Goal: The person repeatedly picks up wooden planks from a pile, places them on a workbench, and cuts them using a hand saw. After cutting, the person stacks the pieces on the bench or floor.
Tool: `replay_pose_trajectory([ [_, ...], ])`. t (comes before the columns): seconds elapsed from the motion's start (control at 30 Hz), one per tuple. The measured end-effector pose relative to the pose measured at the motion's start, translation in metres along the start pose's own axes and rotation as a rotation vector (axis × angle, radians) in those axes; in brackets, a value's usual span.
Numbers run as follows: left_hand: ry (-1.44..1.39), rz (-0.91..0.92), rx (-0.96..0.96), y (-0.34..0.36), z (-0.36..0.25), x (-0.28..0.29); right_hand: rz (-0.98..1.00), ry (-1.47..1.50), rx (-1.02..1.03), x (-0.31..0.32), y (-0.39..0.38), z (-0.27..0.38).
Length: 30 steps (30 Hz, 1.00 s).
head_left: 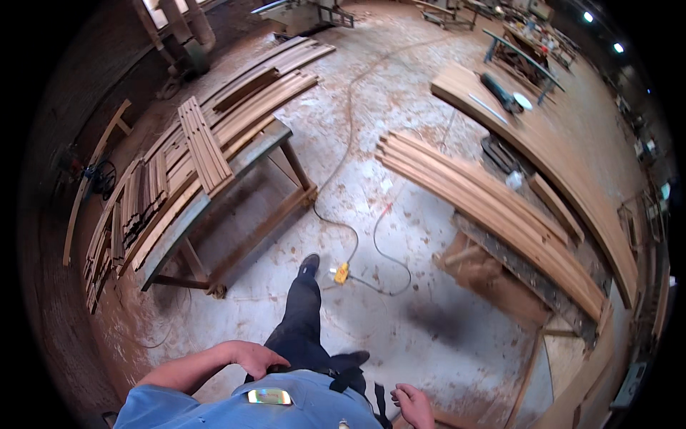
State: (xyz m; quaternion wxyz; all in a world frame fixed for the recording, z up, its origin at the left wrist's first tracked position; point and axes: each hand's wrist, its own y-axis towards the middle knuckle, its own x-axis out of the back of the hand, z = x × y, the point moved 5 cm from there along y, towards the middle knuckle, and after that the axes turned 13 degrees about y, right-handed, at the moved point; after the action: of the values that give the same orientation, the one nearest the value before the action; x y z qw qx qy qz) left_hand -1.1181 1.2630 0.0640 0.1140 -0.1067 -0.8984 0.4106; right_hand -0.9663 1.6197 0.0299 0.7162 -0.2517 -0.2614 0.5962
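I look down at my own body on a dusty workshop floor (pixel 371 164), one foot (pixel 309 264) stepped forward. My left hand (pixel 254 355) hangs in front of my waist, fingers loosely curled, holding nothing. My right hand (pixel 413 404) sits low by my right hip, fingers half curled, also with nothing in it. Neither hand touches any wood. A stack of long wooden boards (pixel 486 207) lies on a stand to my right. More boards and slats (pixel 204 143) rest on a metal-framed table (pixel 246 161) to my left.
A cable (pixel 350 129) snakes across the floor to a yellow plug (pixel 341 272) just ahead of my foot. A long wooden workbench (pixel 564 164) with a power tool (pixel 500 93) stands at the right. Machines and benches fill the far end.
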Motion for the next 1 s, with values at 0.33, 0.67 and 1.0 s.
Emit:
replay_pose_trajectory([
  [0.33, -0.05, -0.794, 0.012, -0.025, 0.09, 0.32, -0.155, 0.116, 0.08, -0.077, 0.199, 0.117],
  [0.67, -0.387, -1.616, -0.059, -0.206, 0.138, 0.528, 0.129, -0.027, 0.112, -0.222, 0.367, 0.401],
  [1.0, -0.748, -2.054, 0.208, -0.285, 0.197, 0.57, 0.319, -0.242, 0.231, -0.257, 0.558, 0.55],
])
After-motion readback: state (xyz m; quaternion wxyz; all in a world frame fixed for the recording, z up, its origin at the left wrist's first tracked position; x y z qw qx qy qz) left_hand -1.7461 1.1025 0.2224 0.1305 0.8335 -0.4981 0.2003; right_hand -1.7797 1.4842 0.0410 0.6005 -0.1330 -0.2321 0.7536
